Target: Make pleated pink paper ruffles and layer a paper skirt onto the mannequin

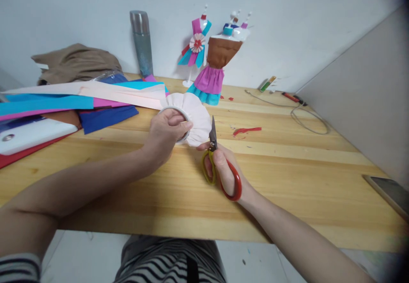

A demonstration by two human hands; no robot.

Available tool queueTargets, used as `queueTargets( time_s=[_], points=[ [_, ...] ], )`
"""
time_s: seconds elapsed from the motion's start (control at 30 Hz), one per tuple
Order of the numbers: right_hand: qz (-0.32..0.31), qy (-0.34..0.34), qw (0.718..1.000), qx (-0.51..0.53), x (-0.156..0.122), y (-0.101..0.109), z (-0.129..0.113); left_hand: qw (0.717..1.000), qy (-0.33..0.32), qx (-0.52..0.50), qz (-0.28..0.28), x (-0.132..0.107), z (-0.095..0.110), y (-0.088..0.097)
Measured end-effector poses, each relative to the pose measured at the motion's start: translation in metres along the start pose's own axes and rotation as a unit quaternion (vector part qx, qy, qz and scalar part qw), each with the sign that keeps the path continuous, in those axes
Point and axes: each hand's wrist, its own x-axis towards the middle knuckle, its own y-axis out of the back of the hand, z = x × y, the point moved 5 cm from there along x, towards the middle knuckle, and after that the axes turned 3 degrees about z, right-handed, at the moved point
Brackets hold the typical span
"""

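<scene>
My left hand [168, 131] grips a pale ring [183, 111], fingers hooked through its opening and thumb pressed on the rim. Pale pink pleated paper [196, 119] fans out from the ring toward the right. A pair of scissors [213, 131] with one yellow and one red handle is in my right hand [228, 163], thumb through the red loop. Its blades point up, close together, right beside the paper's outer edge; whether they touch it I cannot tell.
Colored paper strips [124, 93] lie piled at left, before a brown cloth [76, 61] and a thermos [142, 44]. Paper-dressed figures [220, 57] stand by the wall. A red scrap [247, 130], a thin cable [287, 106] and a phone [390, 193] lie at right.
</scene>
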Motion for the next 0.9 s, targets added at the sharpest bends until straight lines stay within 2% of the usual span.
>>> queueTargets(
  time_s=[0.43, 0.9],
  points=[
    [-0.002, 0.016, 0.999, 0.031, -0.0001, -0.0009, 0.0004, 1.000, 0.016, -0.008, -0.003, -0.0006, 0.0004, -0.0008],
    [-0.007, -0.019, 0.999, 0.027, -0.0011, -0.0023, 0.0046, 1.000, 0.014, 0.003, -0.008, 0.0002, -0.0009, -0.0008]
  ],
)
